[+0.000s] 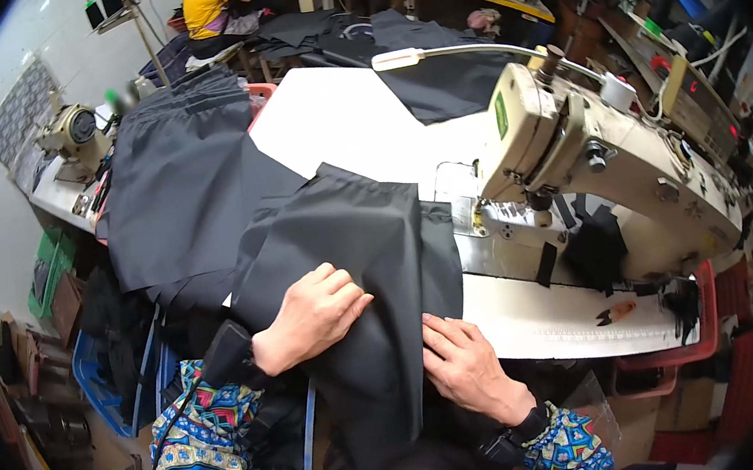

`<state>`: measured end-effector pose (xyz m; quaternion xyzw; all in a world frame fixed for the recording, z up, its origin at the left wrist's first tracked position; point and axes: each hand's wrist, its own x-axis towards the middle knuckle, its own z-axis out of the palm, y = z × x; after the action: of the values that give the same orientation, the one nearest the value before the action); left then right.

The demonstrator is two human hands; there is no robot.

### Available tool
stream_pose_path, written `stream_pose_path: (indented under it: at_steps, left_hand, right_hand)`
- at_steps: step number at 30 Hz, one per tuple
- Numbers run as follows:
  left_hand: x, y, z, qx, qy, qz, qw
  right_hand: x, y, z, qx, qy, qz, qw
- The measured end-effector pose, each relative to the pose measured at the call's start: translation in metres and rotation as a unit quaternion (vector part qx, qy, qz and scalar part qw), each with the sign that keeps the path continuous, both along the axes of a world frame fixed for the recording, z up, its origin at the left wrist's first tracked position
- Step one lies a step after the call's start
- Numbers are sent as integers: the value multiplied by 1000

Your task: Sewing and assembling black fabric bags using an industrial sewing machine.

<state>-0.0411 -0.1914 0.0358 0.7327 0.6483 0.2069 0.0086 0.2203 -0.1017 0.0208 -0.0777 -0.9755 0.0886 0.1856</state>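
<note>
A folded piece of black fabric (357, 228) with a gathered-looking top edge lies across the near side of the white sewing table and hangs down over its front edge. My left hand (312, 317) rests on its middle, fingers curled and closed on a bit of the cloth. Along the fabric's right edge lies my right hand (468, 367), its fingers stretched out and its fingertips touching the edge. Another layer of black cloth shows beneath, at the right. Just beyond it stands a cream sewing machine (558, 124), its needle area close to the fabric's upper right corner.
A stack of black cut pieces (174, 183) covers the table's left. Black scraps (596, 249) and orange-handled snips (621, 310) lie right of the machine. Blue crates (89, 380) stand at the lower left, a red crate (707, 301) at the right. A person in yellow (206, 10) sits behind.
</note>
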Motion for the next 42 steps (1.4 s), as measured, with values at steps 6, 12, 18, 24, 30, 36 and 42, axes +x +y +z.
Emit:
stream_pose_path:
  at_steps: [6,12,18,24,30,36,42]
  left_hand:
    - [-1,14,-7,80,-43,70,993]
    - [-17,96,16,135,-8,74,988]
    - [-60,132,-39,146,-32,78,986]
    - [-64,121,-27,286,25,-35,957]
    - [-18,101,81,688,89,-1,720]
    - [-38,91,-5,138,193,87,968]
    - [-2,87,-6,133,5,-21,991]
  right_hand:
    - [-7,7,7,-1,-13,-2,1000]
    - [-1,11,4,0,5,-13,1000]
    - [-22,1,-33,-47,119,19,992]
    - [-11,-2,-36,-39,136,-11,990]
    - [-13,3,-16,-157,135,-40,977]
    - [-1,1,-3,8,-4,-37,999]
    - [1,-22,-10,42,0,-37,998]
